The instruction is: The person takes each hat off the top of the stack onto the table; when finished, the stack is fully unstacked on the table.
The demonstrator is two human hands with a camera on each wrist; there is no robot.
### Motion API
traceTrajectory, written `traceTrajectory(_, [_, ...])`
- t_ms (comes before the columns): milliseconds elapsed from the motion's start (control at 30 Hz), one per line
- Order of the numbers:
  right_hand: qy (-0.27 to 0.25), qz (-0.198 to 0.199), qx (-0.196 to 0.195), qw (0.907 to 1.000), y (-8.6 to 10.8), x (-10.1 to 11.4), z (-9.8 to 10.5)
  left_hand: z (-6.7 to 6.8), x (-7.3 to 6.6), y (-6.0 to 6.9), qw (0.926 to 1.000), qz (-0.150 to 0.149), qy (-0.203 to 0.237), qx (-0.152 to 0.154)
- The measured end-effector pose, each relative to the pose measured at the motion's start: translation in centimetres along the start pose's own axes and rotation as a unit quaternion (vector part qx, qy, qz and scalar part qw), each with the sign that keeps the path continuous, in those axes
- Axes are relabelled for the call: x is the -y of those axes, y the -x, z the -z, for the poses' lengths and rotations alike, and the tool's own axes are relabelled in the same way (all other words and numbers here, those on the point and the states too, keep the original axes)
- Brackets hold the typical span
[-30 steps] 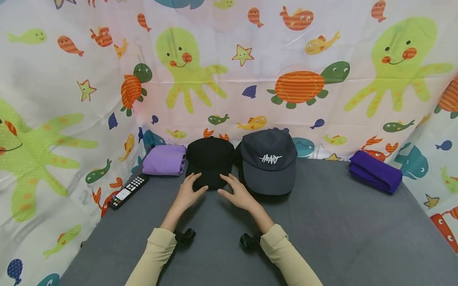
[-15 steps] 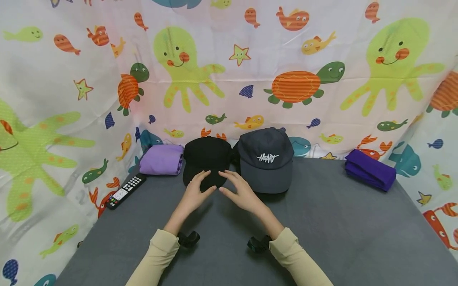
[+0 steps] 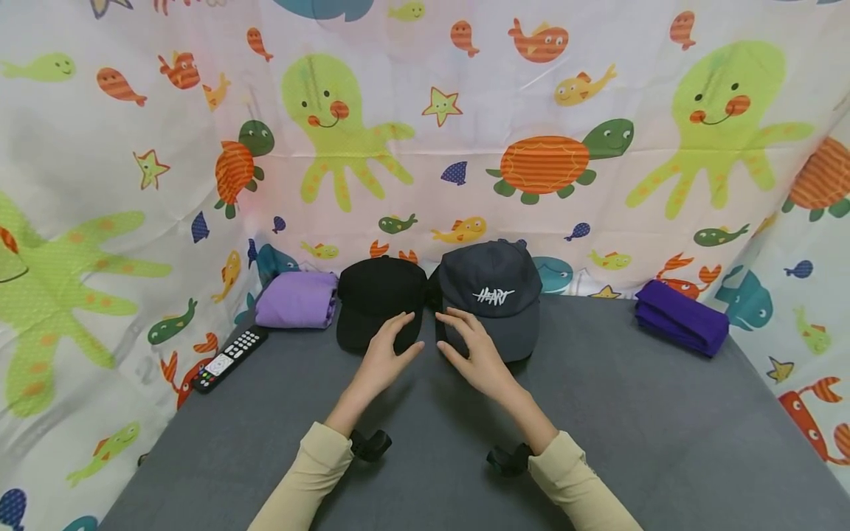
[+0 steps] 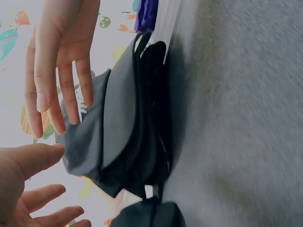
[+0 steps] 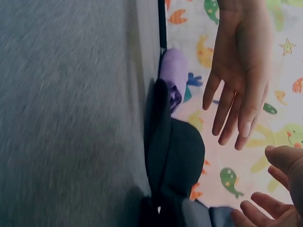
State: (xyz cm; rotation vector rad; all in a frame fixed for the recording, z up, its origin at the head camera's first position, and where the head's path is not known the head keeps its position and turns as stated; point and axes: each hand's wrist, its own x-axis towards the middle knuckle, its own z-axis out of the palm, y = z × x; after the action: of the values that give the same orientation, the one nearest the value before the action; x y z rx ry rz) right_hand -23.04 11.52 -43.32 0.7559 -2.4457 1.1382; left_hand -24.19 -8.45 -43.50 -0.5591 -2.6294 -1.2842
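A black cap (image 3: 377,295) stands at the back of the grey table, left of a dark navy cap (image 3: 491,276) with white lettering. In the left wrist view several brims show stacked under the navy cap (image 4: 118,109). My left hand (image 3: 385,358) hovers in front of the black cap, fingers spread and bent a little. My right hand (image 3: 481,361) is held in front of the navy cap in the same manner. Nothing is between the fingers of either hand, and both wrist views show them apart from the caps.
A folded lilac cloth (image 3: 296,300) lies left of the black cap, with a black remote control (image 3: 229,360) in front of it. Toward the right back corner rests a folded dark purple cloth (image 3: 682,318). A printed curtain (image 3: 412,184) borders the grey table (image 3: 432,487) behind and at both sides.
Both hands have drawn back from the black cap and shifted to the right. After coming closer together, they are farther apart now. The caps stay in place; the head view shifts slightly.
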Motion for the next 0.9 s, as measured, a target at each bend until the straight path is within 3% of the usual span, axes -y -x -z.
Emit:
traceTrajectory(400, [0.026, -0.03, -0.07, 0.9968, 1.3, -2.9, 3.0, -3.0, -1.5, -2.0, 0.9998, -0.012, 0.017, 0.002])
traceTrajectory(667, [0.042, -0.05, -0.103, 0.9926, 1.6, -4.8, 4.3, -4.8, -1.7, -3.4, 0.9987, -0.03, 0.04, 0.001])
traceTrajectory(900, [0.042, -0.09, -0.122, 0.9875, 1.8, -6.3, 5.4, -6.2, -1.5, -4.2, 0.9989, -0.012, 0.045, 0.002])
